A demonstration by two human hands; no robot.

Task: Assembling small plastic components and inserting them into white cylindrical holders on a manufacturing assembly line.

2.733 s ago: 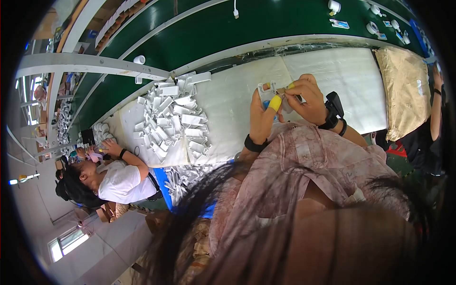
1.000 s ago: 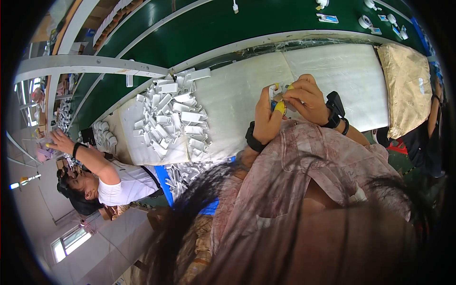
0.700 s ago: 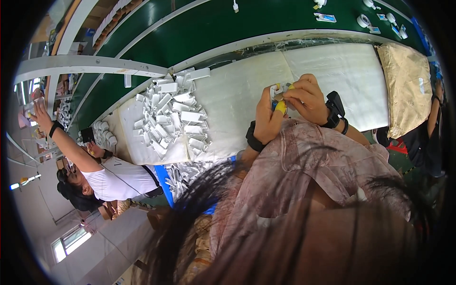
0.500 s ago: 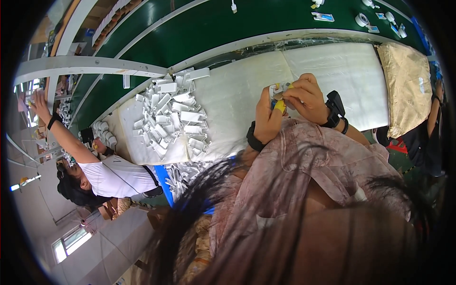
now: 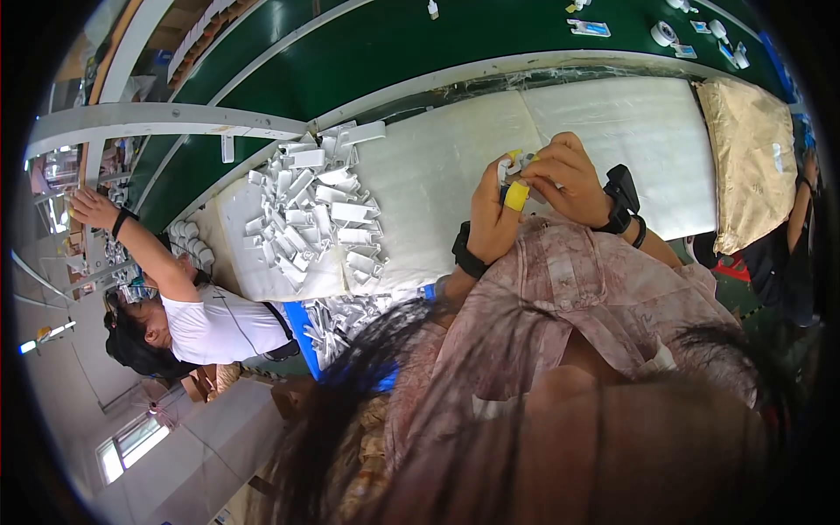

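Observation:
Over the pale padded work surface, both my hands come together around a small white part (image 5: pixel 505 168), mostly hidden by the fingers. My left hand (image 5: pixel 493 219) is closed on its left side, a yellow wrap (image 5: pixel 516 195) around the thumb. From the right, my right hand (image 5: pixel 570 181) pinches at the same part with bent fingertips. More bits of yellow show near the fingertips, too small to make out. Left of my hands lies a heap of white plastic housings (image 5: pixel 302 206).
A blue bin (image 5: pixel 304 337) holds more white pieces below the heap. The green conveyor (image 5: pixel 394 57) runs along the far side, carrying small white and blue items. At right lies a tan sack (image 5: pixel 748 162). A co-worker in white (image 5: pixel 227 328) is at left; another person's arm (image 5: pixel 801 206) shows at right.
My left thumb has turned, showing more of its yellow wrap; both hands stay in place. The co-worker's raised hand has come lower. Items at the conveyor's right have shifted slightly left.

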